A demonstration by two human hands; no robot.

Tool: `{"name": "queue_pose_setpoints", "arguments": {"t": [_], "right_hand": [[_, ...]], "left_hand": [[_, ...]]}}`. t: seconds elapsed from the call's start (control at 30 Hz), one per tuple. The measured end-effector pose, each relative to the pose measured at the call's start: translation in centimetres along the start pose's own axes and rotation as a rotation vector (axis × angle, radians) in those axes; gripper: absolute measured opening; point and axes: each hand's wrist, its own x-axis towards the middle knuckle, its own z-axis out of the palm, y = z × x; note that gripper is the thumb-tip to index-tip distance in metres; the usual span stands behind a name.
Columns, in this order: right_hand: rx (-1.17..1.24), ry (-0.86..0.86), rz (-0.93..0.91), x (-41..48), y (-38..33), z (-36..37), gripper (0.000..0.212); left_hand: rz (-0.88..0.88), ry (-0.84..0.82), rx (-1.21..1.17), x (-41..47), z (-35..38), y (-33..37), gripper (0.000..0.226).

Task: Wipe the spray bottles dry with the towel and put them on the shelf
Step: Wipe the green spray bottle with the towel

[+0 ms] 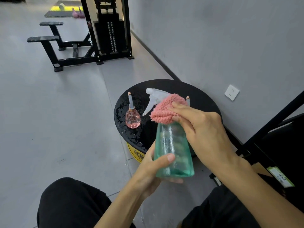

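Left hand (148, 171) grips the base of the green spray bottle (173, 150), held over the wet black stool (202, 96). Right hand (200, 129) pinches the pink towel (166, 109) around the bottle's neck, under the white trigger (153, 97). Bottle looks like light, stiff plastic, probably slippery wet; best held low on the body. Small pink bottle (133, 118) stands on the stool.

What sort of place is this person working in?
Most likely a gym: a black weight-stack machine with padded rests stands by the wall, and pink kettlebells sit beside a floor mat farther back.
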Motion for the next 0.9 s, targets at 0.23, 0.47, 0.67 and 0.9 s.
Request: {"name": "queue_pose_setpoints", "arguments": {"t": [0.23,0.47,0.67,0.9], "right_hand": [[-0.068,-0.087,0.013,-3.3,-0.5,0.0,0.041],[0.247,-0.287,0.170,-1.8,0.0,2.0,0.055],[0.415,-0.320,0.188,-3.2,-0.9,2.3,0.052],[0.343,-0.302,0.244,-2.9,-0.1,1.9,0.051]], "left_hand": [[0.035,0.033,-0.090,0.1,-1.6,1.2,0.102],[-0.010,-0.055,-0.083,0.1,-1.5,0.6,0.106],[0.040,0.048,-0.056,0.3,-1.7,0.7,0.105],[-0.003,0.054,0.019,0.3,-1.6,0.8,0.112]]}}
